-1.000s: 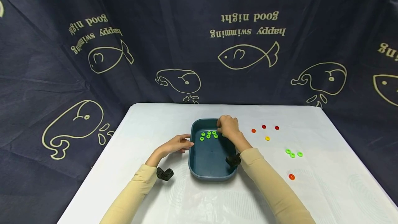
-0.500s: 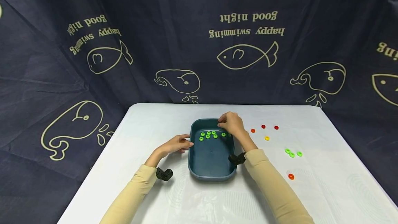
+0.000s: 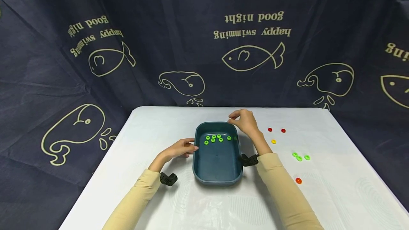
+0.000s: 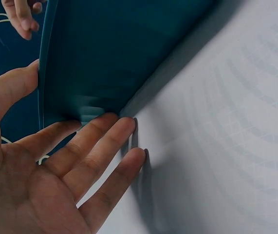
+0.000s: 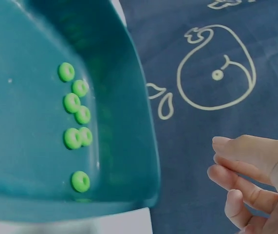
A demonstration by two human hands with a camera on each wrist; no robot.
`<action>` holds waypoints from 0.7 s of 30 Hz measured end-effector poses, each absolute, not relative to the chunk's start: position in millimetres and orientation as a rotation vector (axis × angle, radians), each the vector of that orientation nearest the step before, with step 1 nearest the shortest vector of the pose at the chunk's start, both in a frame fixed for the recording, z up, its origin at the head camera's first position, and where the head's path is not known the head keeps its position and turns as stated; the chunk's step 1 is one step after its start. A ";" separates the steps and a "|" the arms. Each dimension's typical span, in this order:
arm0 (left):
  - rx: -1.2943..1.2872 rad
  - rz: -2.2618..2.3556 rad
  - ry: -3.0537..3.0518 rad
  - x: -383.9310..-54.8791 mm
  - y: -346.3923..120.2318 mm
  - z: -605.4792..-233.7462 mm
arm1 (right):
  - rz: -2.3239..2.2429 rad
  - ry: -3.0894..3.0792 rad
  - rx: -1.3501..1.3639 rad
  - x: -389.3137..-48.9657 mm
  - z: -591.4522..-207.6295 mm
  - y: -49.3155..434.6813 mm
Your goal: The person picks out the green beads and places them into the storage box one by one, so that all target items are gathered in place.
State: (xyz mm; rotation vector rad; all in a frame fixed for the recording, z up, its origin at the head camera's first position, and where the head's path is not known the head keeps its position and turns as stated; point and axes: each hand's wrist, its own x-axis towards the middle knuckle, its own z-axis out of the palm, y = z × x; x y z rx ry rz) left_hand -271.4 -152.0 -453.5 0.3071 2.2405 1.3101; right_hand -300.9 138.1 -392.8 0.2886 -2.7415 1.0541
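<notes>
The right hand (image 3: pixel 245 120) hangs by the far right corner of the dark teal bin (image 3: pixel 217 162), its fingers loosely curved with a small gap to the thumb and nothing held between them. Seen from the right wrist, a strip of dark cloth (image 5: pixel 187 146) shows between those fingertips and the bin's wall, and the seven green rings (image 5: pixel 83 118) lie on the bin floor beyond that wall. In the head view the rings sit toward the far end, lower than the right hand and to its left; six are gathered in a loose cluster, while the seventh lies a little apart, nearest the right hand. The left hand (image 3: pixel 180 148) is at the bin's left side, thumb at the rim and the other fingers spread, fairly straight, along the outside (the left wrist view shows this best, with fingers of the other hand peeking in past the rim). Whether it bears any of the bin's weight I cannot tell. The bin rests on the white worktop (image 3: pixel 159 123). Right of the right forearm, well apart from the bin, lie two dark red pieces (image 3: pixel 283 130), a yellow ring (image 3: pixel 273 141), three loose green rings (image 3: pixel 299 158) close together, and, nearer the person, an orange-red piece (image 3: pixel 298 180).
</notes>
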 end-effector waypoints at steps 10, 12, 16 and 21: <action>0.307 1.316 2.238 -271.9 -152.6 -454.5 | 1.055 -2.674 0.275 -294.1 -387.1 154.2; 0.308 1.312 2.240 -272.2 -152.8 -454.7 | 1.064 -2.663 0.267 -291.2 -387.2 157.9; 0.307 1.311 2.241 -273.2 -152.4 -454.7 | 1.072 -2.637 0.250 -286.2 -389.1 167.2; 0.300 1.298 2.248 -273.2 -152.3 -454.5 | 1.077 -2.614 0.219 -280.3 -393.7 178.5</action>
